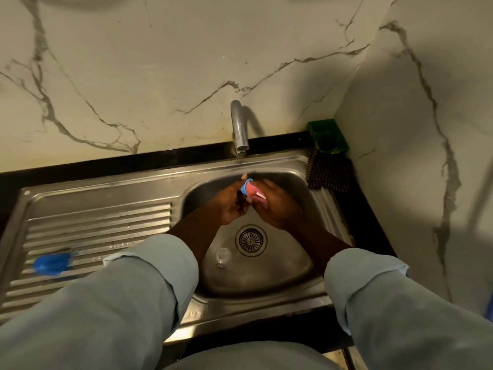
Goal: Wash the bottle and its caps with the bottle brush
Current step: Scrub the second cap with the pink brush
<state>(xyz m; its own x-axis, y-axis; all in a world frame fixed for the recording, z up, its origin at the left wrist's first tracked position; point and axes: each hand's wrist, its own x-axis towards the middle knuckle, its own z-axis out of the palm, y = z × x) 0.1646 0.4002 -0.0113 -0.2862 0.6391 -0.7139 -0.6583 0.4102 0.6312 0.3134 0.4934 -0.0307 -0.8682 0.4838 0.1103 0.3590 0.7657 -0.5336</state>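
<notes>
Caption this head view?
Left hand and right hand hold a pink bottle over the sink; blue brush lies on the drainboard.

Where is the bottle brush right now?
Head view: the bottle brush lies on the ribbed drainboard, left of the basin, just outside the left sleeve.

Basin (266, 279): right part of sink (293, 166); drainboard (106, 217) to its left.
Brush (50, 264): on drainboard, near left edge.
Tap (238, 126): behind basin, at back rim.
Drain (251, 240): basin middle; cap (223, 256) just left of it.
Bottle (253, 192): above basin, between left hand (232, 206) and right hand (277, 206).
Cloth (329, 173): sink's back-right corner; holder (327, 137) behind it.
</notes>
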